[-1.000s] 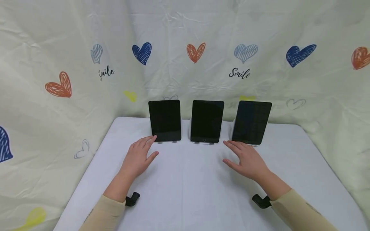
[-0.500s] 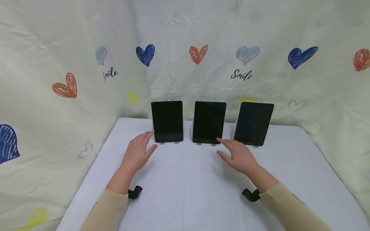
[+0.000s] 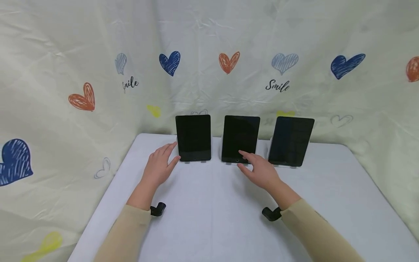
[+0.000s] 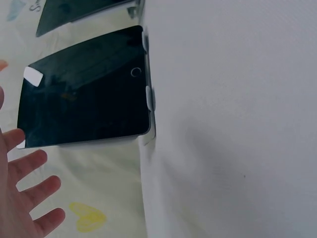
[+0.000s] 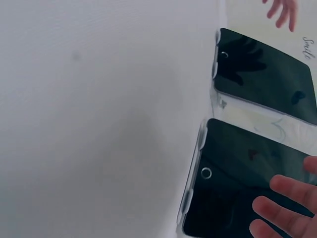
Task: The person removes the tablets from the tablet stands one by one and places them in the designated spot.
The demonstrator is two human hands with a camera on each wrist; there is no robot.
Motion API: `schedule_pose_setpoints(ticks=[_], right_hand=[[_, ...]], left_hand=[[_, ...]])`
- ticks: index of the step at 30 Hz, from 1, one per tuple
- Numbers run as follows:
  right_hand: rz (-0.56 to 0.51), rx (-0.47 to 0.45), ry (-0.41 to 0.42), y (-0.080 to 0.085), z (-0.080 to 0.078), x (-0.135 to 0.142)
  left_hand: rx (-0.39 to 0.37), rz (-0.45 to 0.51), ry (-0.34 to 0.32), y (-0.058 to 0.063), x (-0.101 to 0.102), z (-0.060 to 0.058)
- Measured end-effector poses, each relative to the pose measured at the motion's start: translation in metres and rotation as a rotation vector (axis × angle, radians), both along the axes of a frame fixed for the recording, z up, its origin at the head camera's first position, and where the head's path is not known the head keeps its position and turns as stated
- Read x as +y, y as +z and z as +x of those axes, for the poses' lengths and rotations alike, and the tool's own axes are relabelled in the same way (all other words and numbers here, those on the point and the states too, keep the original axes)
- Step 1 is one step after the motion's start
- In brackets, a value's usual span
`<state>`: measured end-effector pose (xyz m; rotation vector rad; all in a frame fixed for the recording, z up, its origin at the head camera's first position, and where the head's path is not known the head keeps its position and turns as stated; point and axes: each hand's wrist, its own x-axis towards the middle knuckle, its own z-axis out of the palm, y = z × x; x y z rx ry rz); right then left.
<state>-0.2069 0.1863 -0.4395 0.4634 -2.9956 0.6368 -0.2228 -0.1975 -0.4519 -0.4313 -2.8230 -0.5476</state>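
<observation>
Three black tablets lean upright on clear stands along the back of the table. My left hand (image 3: 159,163) is beside the lower left edge of the left tablet (image 3: 194,138), fingers spread and holding nothing. In the left wrist view its fingertips (image 4: 34,159) are near that tablet's upper side corner. My right hand (image 3: 260,170) reaches in front of the middle tablet (image 3: 240,133), overlapping its lower right part, its fingers extended and apart. The right wrist view shows those fingers (image 5: 287,191) over the dark screen. The right tablet (image 3: 291,140) stands to the right of that hand.
A white cloth covers the table (image 3: 212,218). Behind and to the left hangs a pale curtain (image 3: 196,29) printed with hearts and "Smile". Black wrist cameras (image 3: 158,209) stick out from both sleeves. A clear stand (image 5: 188,198) has small lips under the middle tablet.
My right hand has moved left and forward, from the right tablet to the front of the middle one. My left hand has risen slightly along the left tablet's edge. The head view has shifted a little.
</observation>
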Motion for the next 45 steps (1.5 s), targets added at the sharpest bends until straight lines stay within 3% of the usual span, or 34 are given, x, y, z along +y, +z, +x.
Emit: schedule_pose_setpoints(ticks=[16, 30, 38, 45], right_hand=[[-0.097, -0.011, -0.050, 0.004, -0.025, -0.034], [-0.193, -0.036, -0.099, 0.014, -0.050, -0.073], [-0.213, -0.043, -0.109, 0.020, -0.065, -0.085], [-0.217, -0.126, -0.125, 0.025, -0.076, -0.104]], left_hand=[[-0.061, 0.011, 0.040, -0.001, 0.002, -0.013], [-0.087, 0.055, 0.094, 0.002, 0.001, -0.035], [-0.141, 0.117, 0.121, 0.000, 0.005, -0.053], [-0.172, 0.198, 0.157, 0.001, 0.010, -0.060]])
